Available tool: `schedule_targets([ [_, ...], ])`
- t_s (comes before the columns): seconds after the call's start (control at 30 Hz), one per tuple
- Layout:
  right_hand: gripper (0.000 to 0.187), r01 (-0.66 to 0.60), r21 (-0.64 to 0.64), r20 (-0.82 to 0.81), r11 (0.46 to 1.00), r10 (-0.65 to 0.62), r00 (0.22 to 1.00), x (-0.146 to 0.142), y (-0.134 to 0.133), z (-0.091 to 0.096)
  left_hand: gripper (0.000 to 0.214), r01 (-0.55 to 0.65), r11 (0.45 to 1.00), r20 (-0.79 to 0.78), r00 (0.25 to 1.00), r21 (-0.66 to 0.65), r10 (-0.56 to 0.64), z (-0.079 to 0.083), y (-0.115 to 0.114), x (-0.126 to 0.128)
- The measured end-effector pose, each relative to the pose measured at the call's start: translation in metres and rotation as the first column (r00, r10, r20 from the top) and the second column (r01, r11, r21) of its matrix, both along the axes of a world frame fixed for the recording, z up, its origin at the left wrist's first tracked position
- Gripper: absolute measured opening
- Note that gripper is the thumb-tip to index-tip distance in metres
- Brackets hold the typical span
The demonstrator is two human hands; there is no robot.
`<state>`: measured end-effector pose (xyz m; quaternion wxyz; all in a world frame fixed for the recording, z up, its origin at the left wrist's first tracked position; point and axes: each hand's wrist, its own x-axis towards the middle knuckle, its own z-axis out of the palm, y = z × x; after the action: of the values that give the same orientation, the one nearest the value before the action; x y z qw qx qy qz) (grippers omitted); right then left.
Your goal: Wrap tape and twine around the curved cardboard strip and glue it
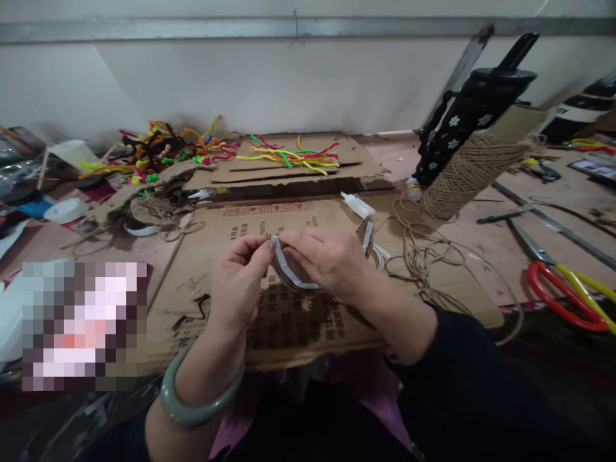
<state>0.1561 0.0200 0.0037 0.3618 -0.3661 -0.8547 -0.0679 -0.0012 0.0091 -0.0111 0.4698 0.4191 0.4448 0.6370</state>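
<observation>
In the head view, my left hand (235,279) pinches the end of a curved brown strip with a white band like tape (290,274) along it. It looks like cardboard. My right hand (332,260) grips the same strip close by, its fingers partly hiding it. The strip bows down between both hands, above a printed cardboard sheet (192,301). Another part of a brown and white strip (367,236) shows beyond my right hand. Near it lie a white ring-like coil (382,258) and a small white squeeze bottle (359,205).
A twine cone (469,173) leans at right beside a black flowered umbrella (462,122), with loose twine (423,256) below. Scissors with red and yellow handles (563,292) lie far right. Coloured pipe cleaners (293,155) lie at the back. Paint jars (29,204) stand left.
</observation>
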Motion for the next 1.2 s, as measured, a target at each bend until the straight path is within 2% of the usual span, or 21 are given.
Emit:
schedule_targets([
  [0.13,0.029,0.013,0.089,0.049,0.996,-0.018,0.999,0.004,0.0,0.005,0.017,0.03,1.0,-0.013,0.999,-0.003,-0.03,0.0,0.001,-0.001],
  [0.27,0.025,0.026,0.226,-0.045,0.974,-0.016,0.999,0.001,-0.006,0.01,0.019,0.025,1.0,0.065,0.998,-0.013,-0.024,0.0,0.002,0.0],
  [0.33,0.022,0.041,0.249,-0.094,0.968,-0.018,0.995,-0.001,-0.009,0.01,0.021,0.021,1.0,0.097,0.995,-0.022,-0.019,0.001,0.001,0.0],
  [0.5,0.023,0.007,0.1,-0.138,0.995,0.007,0.99,-0.006,-0.01,0.002,0.021,0.05,0.999,0.137,0.989,-0.021,-0.047,0.002,-0.001,0.003],
  [0.7,0.027,0.039,-0.014,-0.164,0.999,-0.041,0.986,-0.007,-0.008,-0.002,0.02,0.092,0.996,0.104,0.99,0.007,-0.092,0.001,-0.003,0.005],
  [0.97,0.027,0.031,-0.082,-0.187,0.996,-0.046,0.981,-0.007,-0.009,0.001,0.014,0.087,0.994,0.023,0.996,0.063,-0.088,-0.002,-0.003,0.005],
  [1.2,0.029,0.008,-0.089,-0.192,0.996,-0.025,0.981,-0.005,-0.008,0.003,0.013,0.108,0.992,-0.007,0.994,0.069,-0.108,-0.004,-0.003,0.004],
])
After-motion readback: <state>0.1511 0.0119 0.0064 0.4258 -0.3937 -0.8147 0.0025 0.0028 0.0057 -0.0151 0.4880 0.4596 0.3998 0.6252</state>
